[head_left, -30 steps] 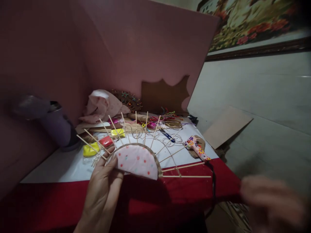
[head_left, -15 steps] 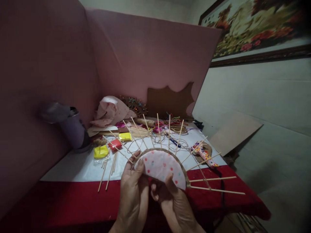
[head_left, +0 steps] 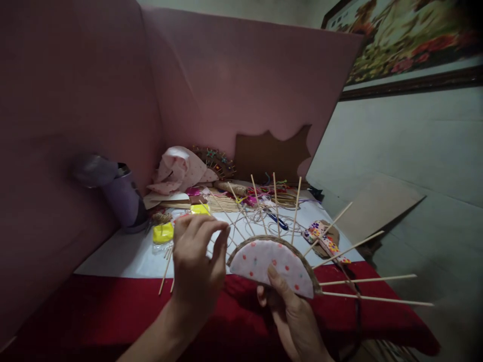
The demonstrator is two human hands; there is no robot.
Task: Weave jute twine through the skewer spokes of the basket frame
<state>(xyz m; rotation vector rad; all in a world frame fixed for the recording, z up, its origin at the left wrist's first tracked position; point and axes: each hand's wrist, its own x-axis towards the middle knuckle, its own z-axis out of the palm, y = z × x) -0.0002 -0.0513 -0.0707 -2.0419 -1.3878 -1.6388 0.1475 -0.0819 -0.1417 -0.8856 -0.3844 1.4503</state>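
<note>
A half-round piece covered in white cloth with red and teal dots [head_left: 269,264] sits in my right hand [head_left: 292,311], thumb on its front and fingers behind. Brown cord edges its curve, and thin wooden sticks [head_left: 296,211] fan out from that rim. My left hand [head_left: 199,256] is raised off the piece's left end, thumb and fingertips pinched together. Whatever lies in that pinch is too small to make out. Behind this hand some of the left sticks are hidden. A dark strand [head_left: 356,301] hangs at the right-hand sticks.
Yellow packets [head_left: 163,233], a dotted cloth bundle [head_left: 181,168], loose sticks and tangled cords lie on the white sheet [head_left: 124,251]. A purple bottle [head_left: 123,198] stands at left. Flower-print cloth on cardboard [head_left: 320,239] lies at right. A cut brown cardboard [head_left: 271,156] leans behind.
My left hand has let go of the half-round piece and risen up and left, pinching. The right hand still holds the piece, which has shifted right in view.
</note>
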